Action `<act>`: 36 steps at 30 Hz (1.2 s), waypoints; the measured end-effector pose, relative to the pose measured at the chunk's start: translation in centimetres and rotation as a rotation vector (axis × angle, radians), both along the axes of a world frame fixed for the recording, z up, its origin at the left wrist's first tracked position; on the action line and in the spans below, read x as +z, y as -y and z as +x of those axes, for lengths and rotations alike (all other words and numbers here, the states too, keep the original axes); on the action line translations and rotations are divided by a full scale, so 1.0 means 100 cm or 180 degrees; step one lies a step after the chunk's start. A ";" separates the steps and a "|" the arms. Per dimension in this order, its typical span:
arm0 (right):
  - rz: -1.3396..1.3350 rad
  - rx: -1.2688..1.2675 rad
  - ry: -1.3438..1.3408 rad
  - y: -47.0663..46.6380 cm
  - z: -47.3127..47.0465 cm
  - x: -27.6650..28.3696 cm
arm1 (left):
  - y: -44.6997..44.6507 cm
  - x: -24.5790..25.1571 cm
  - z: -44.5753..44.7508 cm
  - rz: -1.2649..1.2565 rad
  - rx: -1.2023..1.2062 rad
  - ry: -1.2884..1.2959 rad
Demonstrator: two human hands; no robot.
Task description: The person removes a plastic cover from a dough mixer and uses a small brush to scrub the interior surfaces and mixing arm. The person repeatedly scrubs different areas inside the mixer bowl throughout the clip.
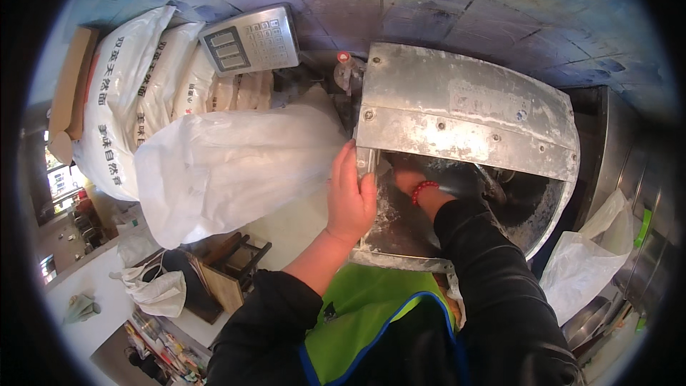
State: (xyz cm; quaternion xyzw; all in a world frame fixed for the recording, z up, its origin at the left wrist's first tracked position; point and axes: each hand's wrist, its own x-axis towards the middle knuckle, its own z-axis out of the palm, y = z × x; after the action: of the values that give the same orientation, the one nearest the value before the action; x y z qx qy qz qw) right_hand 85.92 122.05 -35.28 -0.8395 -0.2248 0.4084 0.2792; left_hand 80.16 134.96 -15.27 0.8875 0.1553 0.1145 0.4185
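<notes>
A large metal dough mixer (466, 112), worn and dusted with whitish residue, stands before me. My left hand (349, 193) rests on the left rim of its opening, palm against the edge and fingers pointing up along the outside. Into the bowl (407, 225) reaches my right hand (408, 174), with a red bead bracelet (426, 191) at the wrist. Its fingers are dim and partly hidden in shadow, so whether they hold anything cannot be told. A metal mixing bar (490, 182) shows inside, to the right of this hand.
Left of the mixer lies a big white plastic bag (241, 166). Printed flour sacks (112, 112) stand behind it, near a digital scale (249, 40). A clear plastic bag (589, 257) hangs at the right. A wooden stool (222, 284) is at lower left; tiled wall (482, 5) lies behind.
</notes>
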 end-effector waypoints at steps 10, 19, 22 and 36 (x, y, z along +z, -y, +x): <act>0.0215 0.1967 -0.0854 0.093 0.018 0.165 | -0.001 -0.002 0.001 0.0153 -0.0022 0.0082; 0.0535 0.2262 -0.1237 0.062 0.036 0.146 | 0.001 0.000 0.000 0.0154 -0.0014 0.0066; 0.0885 0.2058 -0.1567 0.075 0.035 0.138 | 0.001 -0.001 0.001 0.0138 0.0035 -0.0020; 0.0509 0.1887 -0.1193 0.069 0.022 0.108 | 0.000 -0.010 -0.002 0.0201 0.0019 -0.0010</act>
State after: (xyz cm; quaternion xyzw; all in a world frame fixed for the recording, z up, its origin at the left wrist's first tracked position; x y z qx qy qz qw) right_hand 88.13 115.16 -24.47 -0.6238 -0.4347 0.5996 0.2498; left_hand 79.96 134.99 -16.27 0.9000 0.1550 0.1191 0.3896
